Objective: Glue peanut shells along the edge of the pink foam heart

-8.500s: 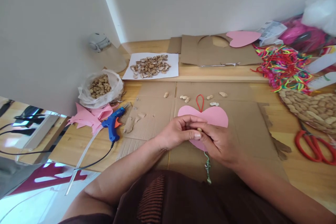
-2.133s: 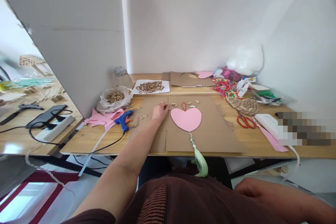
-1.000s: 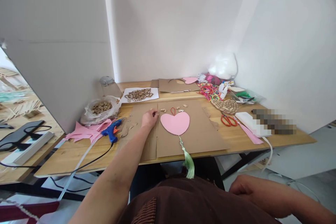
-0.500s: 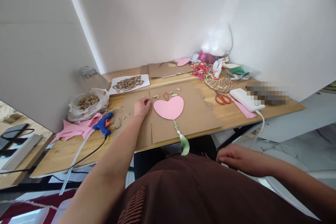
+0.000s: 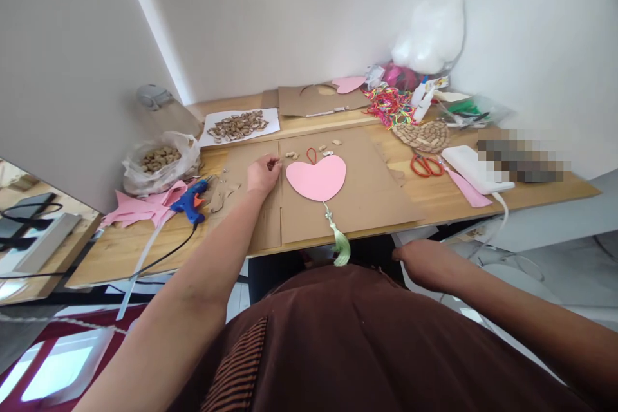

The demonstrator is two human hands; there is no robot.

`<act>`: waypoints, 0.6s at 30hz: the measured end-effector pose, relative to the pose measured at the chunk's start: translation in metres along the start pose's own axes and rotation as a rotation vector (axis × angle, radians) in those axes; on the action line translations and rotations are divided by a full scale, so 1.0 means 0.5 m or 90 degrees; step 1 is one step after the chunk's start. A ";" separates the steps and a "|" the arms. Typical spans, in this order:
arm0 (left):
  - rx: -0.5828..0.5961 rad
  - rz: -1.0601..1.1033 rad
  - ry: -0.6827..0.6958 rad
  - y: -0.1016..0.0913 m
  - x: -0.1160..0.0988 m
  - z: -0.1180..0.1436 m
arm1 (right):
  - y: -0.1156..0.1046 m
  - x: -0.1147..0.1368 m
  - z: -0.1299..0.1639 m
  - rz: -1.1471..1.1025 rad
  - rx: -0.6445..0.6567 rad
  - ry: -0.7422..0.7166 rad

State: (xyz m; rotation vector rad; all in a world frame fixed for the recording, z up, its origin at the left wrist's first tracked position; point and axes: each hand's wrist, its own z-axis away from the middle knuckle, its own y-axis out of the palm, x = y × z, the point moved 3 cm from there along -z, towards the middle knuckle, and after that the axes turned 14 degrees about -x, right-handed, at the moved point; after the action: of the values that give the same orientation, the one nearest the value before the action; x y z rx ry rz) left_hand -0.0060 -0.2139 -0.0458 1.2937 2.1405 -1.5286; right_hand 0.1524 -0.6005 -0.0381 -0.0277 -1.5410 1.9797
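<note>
Heart (image 5: 316, 178) is laid on cardboard (image 5: 357, 206), peanuts (image 5: 292, 155) beside it. The left hand (image 5: 262, 174) is rested nearby, the right hand (image 5: 425, 264) held off the surface (image 5: 109, 257), fingers curled; whether anything is pinched cannot be told. Peanut handling is seemingly in hand; a light pinch is likely called for.

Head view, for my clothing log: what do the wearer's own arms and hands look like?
The left hand and right hand are ungloved, both arms bare; no ring, watch or sleeve shows. A dark brown garment covers the body, with a black and orange-brown striped patch.
</note>
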 end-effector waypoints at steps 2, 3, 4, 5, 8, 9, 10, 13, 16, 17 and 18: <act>0.002 0.002 -0.004 0.001 0.000 0.000 | -0.017 0.006 -0.004 0.001 0.014 -0.032; 0.002 0.003 -0.006 0.001 0.001 0.000 | -0.026 0.020 -0.004 -0.025 0.042 -0.077; 0.001 0.003 -0.008 0.002 0.001 0.000 | -0.032 0.040 -0.003 -0.074 0.081 -0.141; 0.000 0.003 -0.010 0.002 0.001 -0.001 | -0.034 0.061 -0.002 -0.126 0.127 -0.193; -0.002 0.000 -0.011 0.003 0.000 -0.001 | -0.013 0.108 -0.020 -0.166 0.212 -0.199; -0.002 -0.001 -0.010 0.002 -0.001 -0.001 | 0.004 0.114 -0.032 -0.140 0.232 -0.157; -0.003 -0.002 -0.010 0.001 -0.002 -0.001 | 0.020 0.119 -0.046 -0.124 0.243 -0.135; -0.004 -0.005 -0.006 -0.001 -0.005 -0.001 | 0.060 0.127 -0.083 -0.124 0.227 -0.095; -0.003 -0.006 -0.003 0.000 -0.004 -0.003 | 0.081 0.135 -0.099 -0.153 0.173 -0.046; -0.002 -0.006 -0.003 0.002 -0.002 -0.004 | 0.086 0.138 -0.099 -0.161 0.157 -0.028; 0.000 -0.005 -0.005 0.003 0.000 -0.006 | 0.091 0.141 -0.098 -0.169 0.141 -0.011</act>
State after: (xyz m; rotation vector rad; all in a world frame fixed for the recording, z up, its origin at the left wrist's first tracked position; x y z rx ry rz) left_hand -0.0038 -0.2115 -0.0456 1.2787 2.1442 -1.5335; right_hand 0.0935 -0.5300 -0.0691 0.2720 -1.2549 1.9274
